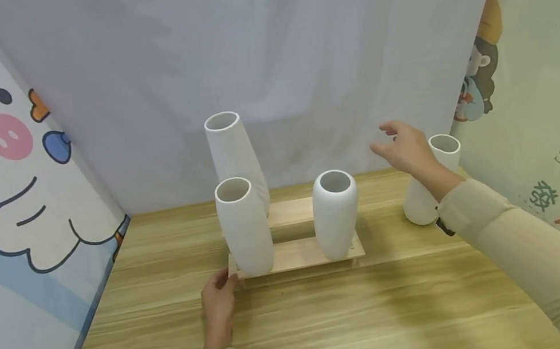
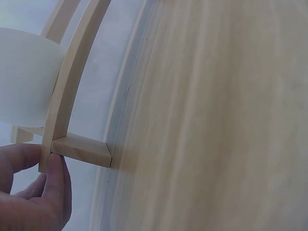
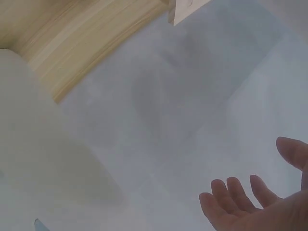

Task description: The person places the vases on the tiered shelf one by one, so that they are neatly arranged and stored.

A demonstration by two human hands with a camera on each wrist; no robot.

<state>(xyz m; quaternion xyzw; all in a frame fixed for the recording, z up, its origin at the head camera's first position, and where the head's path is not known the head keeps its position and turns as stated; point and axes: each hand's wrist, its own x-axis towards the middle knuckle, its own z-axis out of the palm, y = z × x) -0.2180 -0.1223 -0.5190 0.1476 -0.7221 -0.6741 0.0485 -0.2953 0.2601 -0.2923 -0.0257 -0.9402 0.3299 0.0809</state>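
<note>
A two-step wooden stand (image 1: 294,254) bears three white vases. One short vase (image 1: 246,230) stands at its front left, a rounder vase (image 1: 335,217) at its front right, and a tall vase (image 1: 233,145) on the back step. My left hand (image 1: 219,299) pinches the stand's front left corner; the left wrist view shows thumb and fingers on the shelf end (image 2: 65,110) by its leg. Raised in the air, my right hand (image 1: 403,146) holds nothing, its fingers spread and lightly bent. Partly hidden behind the right forearm, another white vase (image 1: 418,205) stands on the table.
The wooden table (image 1: 317,320) reaches back to a grey curtain (image 1: 300,80). A panel with cartoon figures (image 1: 8,136) borders the left side, and a pale printed panel (image 1: 554,126) borders the right.
</note>
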